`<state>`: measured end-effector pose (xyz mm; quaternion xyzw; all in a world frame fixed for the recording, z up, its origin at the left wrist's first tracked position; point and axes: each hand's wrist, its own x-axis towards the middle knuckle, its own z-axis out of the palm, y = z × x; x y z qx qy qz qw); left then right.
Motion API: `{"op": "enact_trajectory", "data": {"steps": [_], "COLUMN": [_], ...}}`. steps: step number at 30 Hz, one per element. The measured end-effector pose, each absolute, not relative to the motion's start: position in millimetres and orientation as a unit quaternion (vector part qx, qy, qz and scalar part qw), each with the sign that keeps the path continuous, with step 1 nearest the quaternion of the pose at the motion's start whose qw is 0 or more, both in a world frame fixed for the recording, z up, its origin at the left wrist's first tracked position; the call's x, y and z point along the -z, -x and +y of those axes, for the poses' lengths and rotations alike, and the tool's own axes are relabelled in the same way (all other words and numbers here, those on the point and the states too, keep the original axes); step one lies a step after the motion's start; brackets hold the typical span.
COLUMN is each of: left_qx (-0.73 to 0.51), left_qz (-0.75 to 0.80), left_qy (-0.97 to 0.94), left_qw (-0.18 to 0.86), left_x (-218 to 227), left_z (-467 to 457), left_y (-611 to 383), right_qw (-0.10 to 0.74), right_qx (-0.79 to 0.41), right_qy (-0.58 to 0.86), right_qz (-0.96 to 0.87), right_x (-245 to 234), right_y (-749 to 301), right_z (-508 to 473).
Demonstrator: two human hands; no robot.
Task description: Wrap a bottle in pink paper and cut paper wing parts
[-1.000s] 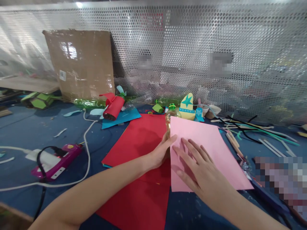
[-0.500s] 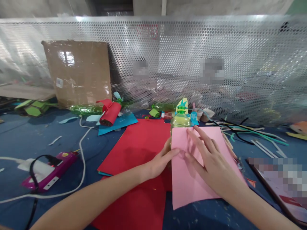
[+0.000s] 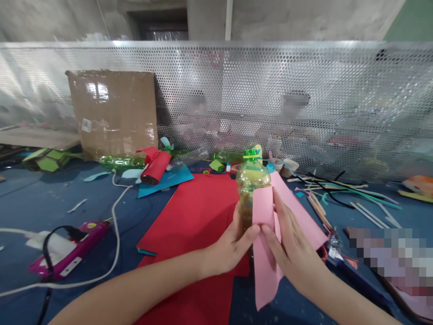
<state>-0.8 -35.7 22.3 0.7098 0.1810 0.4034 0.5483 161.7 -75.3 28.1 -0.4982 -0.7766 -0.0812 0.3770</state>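
The rear is closed off by a perforated silver metal panel (image 3: 237, 81), in front of which a dark blue tabletop (image 3: 101, 198) is spread. A flat brown cardboard sheet (image 3: 117, 108) is leaned against the panel at the left. Near the middle, smooth red paper sheets (image 3: 199, 207) are laid overlapping, and just to their right a pale pink paper sheet (image 3: 263, 205) is held up, its near part bent into a narrow upright flap. Beside that flap, a transparent yellow-green plastic bottle (image 3: 248, 178) with a bright green neck is held upright; its base is hidden, so what it is borne by cannot be told.

The bottle is clasped at its left side by the left hand (image 3: 233, 239), whose thumb is pressed on the flap's edge; the fingertips behind are hidden. The pink sheet is pinched by the right hand (image 3: 289, 239), and the two thumb tips are brought close together.

The flap could be creased or set askew if it were pressed unevenly by the thumbs, since a curved wall is offered behind it. The bottle might be tilted by a sideways push from the right. The sheet's wide rear part could be snagged on the slim tan sticks (image 3: 317, 208) just beside it if it were swept outward.
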Motion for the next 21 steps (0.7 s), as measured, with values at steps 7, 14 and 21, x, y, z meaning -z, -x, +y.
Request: {"op": "enact_trajectory", "data": {"steps": [7,14,21], "left_qx": [-0.382,-0.396,-0.417], "left_qz": [0.161,0.127,0.08], "left_qy": [-0.754,-0.794,-0.836], "left_qw": [0.51,0.444,0.348], "left_x": [-20,-25,-37], "left_z": [-34,-34,-46], "left_y": [4,6,5], "right_qw": [0.427,0.474,0.532], "right_qx": [0.015,-0.139,-0.158], "right_qy": [0.507,0.504,0.462], "right_qz": [-0.749,-0.709,-0.692], "right_x": [-20,-18,-19], "right_y": [-155,-157,-160], "right_z": [-78,-86,-99]}}
